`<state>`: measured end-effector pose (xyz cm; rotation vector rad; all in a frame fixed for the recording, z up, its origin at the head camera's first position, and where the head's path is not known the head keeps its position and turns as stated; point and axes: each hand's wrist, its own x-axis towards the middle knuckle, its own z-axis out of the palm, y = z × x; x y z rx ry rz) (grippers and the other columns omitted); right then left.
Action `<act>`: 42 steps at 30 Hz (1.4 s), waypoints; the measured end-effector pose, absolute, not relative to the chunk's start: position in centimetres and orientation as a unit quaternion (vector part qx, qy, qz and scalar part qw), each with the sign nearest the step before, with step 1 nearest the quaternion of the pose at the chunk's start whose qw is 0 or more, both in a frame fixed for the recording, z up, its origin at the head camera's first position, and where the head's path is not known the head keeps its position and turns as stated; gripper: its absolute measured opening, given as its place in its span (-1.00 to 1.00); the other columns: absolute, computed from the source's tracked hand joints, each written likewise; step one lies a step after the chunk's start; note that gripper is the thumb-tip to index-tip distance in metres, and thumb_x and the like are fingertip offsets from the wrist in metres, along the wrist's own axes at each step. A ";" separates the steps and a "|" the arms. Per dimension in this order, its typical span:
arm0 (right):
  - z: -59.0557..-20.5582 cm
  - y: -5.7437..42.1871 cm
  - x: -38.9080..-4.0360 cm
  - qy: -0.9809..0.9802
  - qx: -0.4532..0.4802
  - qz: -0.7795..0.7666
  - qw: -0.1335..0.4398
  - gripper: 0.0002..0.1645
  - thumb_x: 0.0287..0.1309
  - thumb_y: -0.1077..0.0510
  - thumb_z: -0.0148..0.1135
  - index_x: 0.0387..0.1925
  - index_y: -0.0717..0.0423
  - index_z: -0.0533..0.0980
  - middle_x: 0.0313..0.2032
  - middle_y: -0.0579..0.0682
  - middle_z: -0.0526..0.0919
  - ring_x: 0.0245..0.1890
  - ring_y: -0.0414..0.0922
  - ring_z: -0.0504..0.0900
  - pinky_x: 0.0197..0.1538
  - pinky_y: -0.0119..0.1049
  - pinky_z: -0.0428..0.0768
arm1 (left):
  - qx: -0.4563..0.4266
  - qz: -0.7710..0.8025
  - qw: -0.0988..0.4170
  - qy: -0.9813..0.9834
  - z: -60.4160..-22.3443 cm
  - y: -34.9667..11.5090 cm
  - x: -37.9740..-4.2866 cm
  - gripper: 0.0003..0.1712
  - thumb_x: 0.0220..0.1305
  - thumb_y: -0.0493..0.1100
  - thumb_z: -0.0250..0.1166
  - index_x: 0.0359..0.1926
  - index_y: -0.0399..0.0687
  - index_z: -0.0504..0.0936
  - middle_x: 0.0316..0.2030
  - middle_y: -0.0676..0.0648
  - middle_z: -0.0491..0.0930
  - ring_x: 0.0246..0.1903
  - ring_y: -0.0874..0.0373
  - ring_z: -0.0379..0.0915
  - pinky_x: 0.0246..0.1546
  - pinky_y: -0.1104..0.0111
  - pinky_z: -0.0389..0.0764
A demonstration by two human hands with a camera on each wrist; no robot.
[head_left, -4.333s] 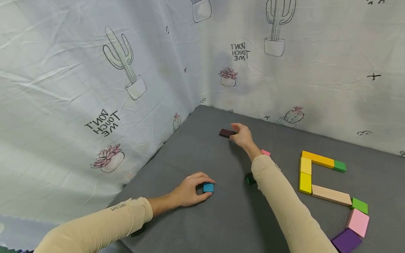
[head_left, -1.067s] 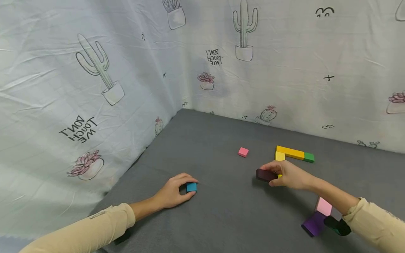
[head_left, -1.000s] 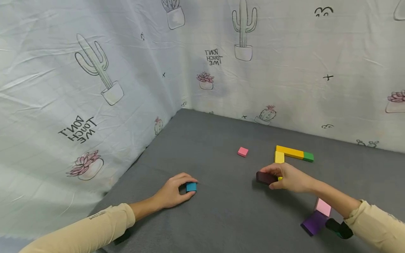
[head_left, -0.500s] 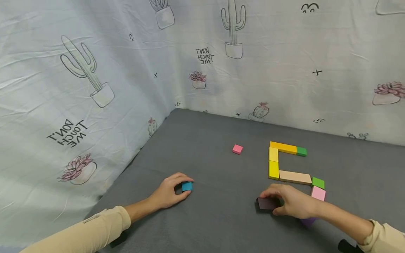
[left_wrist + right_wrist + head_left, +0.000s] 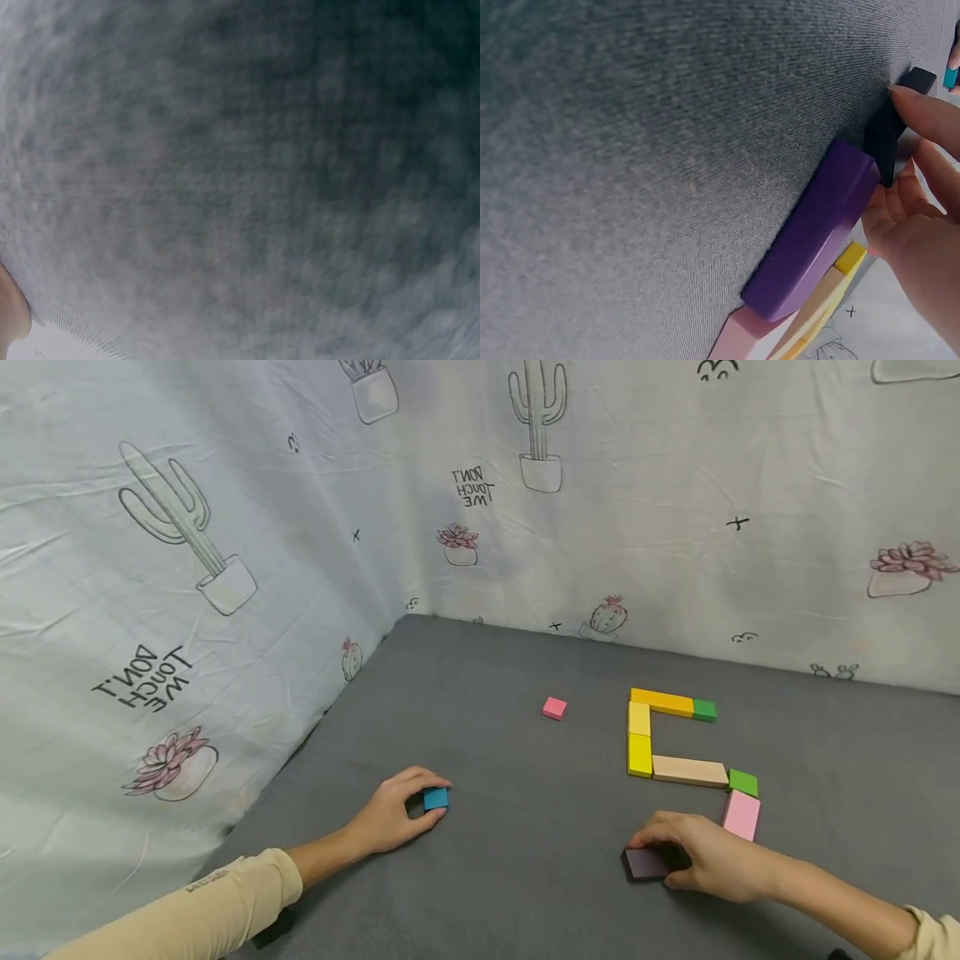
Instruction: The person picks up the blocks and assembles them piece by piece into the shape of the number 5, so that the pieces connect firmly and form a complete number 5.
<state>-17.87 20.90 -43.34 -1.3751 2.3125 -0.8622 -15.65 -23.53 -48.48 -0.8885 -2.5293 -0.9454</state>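
My left hand [image 5: 387, 814] rests on the grey surface with thumb and fingers around a small blue block [image 5: 436, 799]. In the left wrist view, mostly blurred grey cloth shows. My right hand [image 5: 726, 860] pinches a dark brown block [image 5: 647, 863] between thumb and fingers, low over the cloth. The right wrist view has that dark block right at the end of a purple block [image 5: 814, 229], which the hand hides in the head view. Beyond the purple one lies a light pink block [image 5: 742, 815], then a green block [image 5: 743, 782].
The row continues with a beige block [image 5: 690, 770], two yellow blocks [image 5: 639, 754], an orange-yellow bar [image 5: 662, 701] and a dark green block [image 5: 704, 710]. A small pink block [image 5: 554, 708] lies alone further left. Patterned cloth [image 5: 637, 527] walls stand at the back and left.
My right hand has carried the dark brown block from the back of the surface toward the near right, down to the purple block's end. The left hand keeps its hold on the blue block.
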 end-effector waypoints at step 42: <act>-43.4 22.4 -17.4 0.809 -0.489 -0.292 0.149 -0.47 -0.03 0.23 0.46 0.05 0.09 0.54 -0.08 -0.23 0.50 -0.14 -0.31 0.48 -0.17 -0.37 0.54 | -0.317 -0.323 0.153 -0.879 -48.6 -23.6 -15.8 -0.56 0.03 -0.29 0.46 -0.01 -0.12 0.61 -0.09 0.00 0.54 -0.12 0.12 0.50 -0.19 0.28 0.58</act>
